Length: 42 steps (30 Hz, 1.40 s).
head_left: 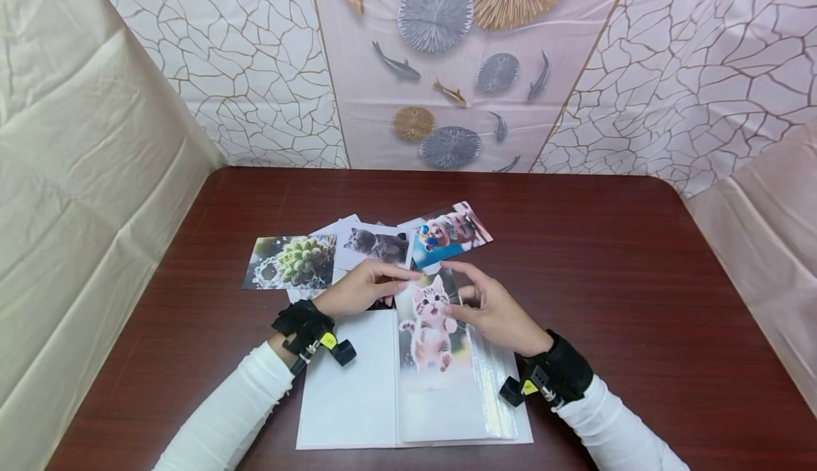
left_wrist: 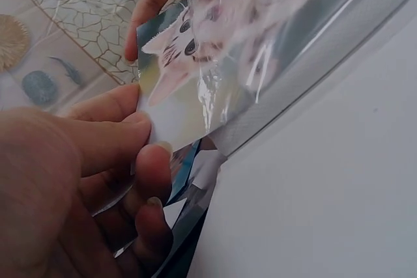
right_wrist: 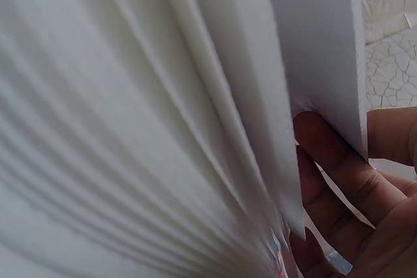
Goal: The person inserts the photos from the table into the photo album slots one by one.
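Observation:
An open photo album (head_left: 347, 393) lies on the table with a clear-sleeved page on its right side. A photo of a pink-white kitten (head_left: 429, 336) sits partly inside that page's plastic sleeve, its top edge sticking out. My left hand (head_left: 360, 290) pinches the photo's top left corner between thumb and index finger, seen close in the left wrist view (left_wrist: 85, 161). At the right edge, my right hand (head_left: 494, 311) holds the page and photo, thumb in front and fingers behind. Fanned album pages (right_wrist: 150, 96) fill the right wrist view.
Behind the album lie loose photos: a succulent (head_left: 296, 262), a grey cat (head_left: 376, 244) and a picture with a blue area (head_left: 449, 233), overlapping other prints. The dark red-brown table (head_left: 606, 258) ends at a patterned cloth backdrop (head_left: 268, 67).

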{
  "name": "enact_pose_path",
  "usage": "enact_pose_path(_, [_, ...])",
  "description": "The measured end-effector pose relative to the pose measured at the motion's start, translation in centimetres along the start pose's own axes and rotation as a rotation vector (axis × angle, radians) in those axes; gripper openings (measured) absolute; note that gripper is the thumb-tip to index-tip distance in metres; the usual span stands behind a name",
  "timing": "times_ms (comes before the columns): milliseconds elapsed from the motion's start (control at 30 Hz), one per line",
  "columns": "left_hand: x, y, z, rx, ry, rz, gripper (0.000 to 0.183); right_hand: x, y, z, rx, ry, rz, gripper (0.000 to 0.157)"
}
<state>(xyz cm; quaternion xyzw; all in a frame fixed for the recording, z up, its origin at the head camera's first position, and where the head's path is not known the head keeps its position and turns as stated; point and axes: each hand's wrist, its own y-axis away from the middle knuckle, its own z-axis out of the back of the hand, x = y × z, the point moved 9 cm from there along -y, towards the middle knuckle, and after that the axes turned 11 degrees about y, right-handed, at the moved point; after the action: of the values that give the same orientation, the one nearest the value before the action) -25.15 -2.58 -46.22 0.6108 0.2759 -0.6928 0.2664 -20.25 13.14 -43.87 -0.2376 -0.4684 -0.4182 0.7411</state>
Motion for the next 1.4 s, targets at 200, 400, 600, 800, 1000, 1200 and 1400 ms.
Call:
enact_pose_path(200, [-0.1,0.1,-0.4,0.017,0.010,-0.012,0.032,0.1,0.0,0.0,-0.003,-0.001,0.015,0.063])
enact_pose_path(400, [-0.1,0.1,-0.5,0.020,0.000,-0.008,0.031,0.1,0.0,0.0,0.001,-0.004,0.008,0.058])
enact_pose_path(600, [0.0,0.1,-0.6,0.028,0.002,0.001,0.030,0.3,0.0,0.0,0.000,0.003,-0.003,0.053])
enact_pose_path(800, [0.0,0.1,-0.7,0.039,-0.012,-0.005,0.029,0.3,0.0,0.0,-0.014,0.021,-0.014,0.049])
enact_pose_path(1000, [0.2,0.1,-0.8,0.050,-0.010,0.003,0.029,0.2,0.0,0.1,-0.030,0.050,-0.003,0.047])
enact_pose_path(1200, [0.3,0.1,-1.0,0.053,-0.039,0.027,0.029,0.2,0.0,0.1,-0.029,0.048,0.021,0.043])
enact_pose_path(1400, [0.3,0.1,-1.2,0.062,-0.034,0.046,0.029,0.1,0.0,0.2,-0.031,0.043,0.022,0.039])
